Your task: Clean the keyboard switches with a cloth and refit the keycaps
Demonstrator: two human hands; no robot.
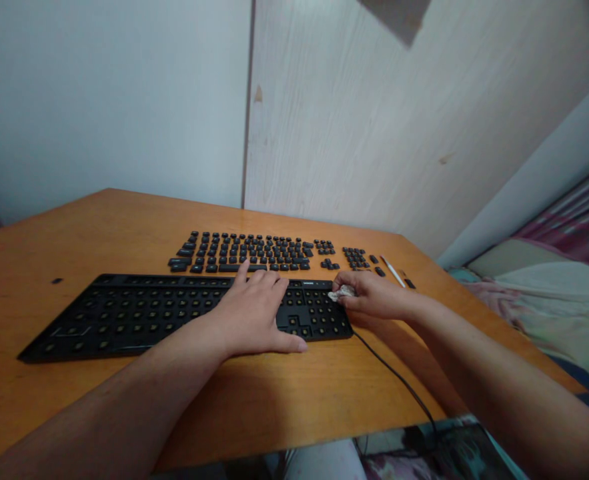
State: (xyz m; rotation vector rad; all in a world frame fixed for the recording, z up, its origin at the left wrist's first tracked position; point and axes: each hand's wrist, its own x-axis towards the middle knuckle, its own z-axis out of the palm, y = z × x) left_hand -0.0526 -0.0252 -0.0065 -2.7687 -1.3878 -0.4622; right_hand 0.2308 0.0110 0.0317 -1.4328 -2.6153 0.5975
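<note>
In the head view, your keyboard base (144, 311) lies on the wooden table (254, 413), black and stripped of its keycaps, with rows of small pale-centred switch mounts showing. A strip with white lettering runs along its upper right, and 1 black cable (399, 378) leaves its right end. Your left hand (257, 307) lies spread and unclenched over the base, thumb at the near edge. Your right hand (369, 295) pinches 1 crumpled whitish wad (343, 293) against the base's upper right corner. Beyond the base, the loose black keycaps (244, 252) sit in keyboard order, near 1 white pen-like stick (393, 272).
</note>
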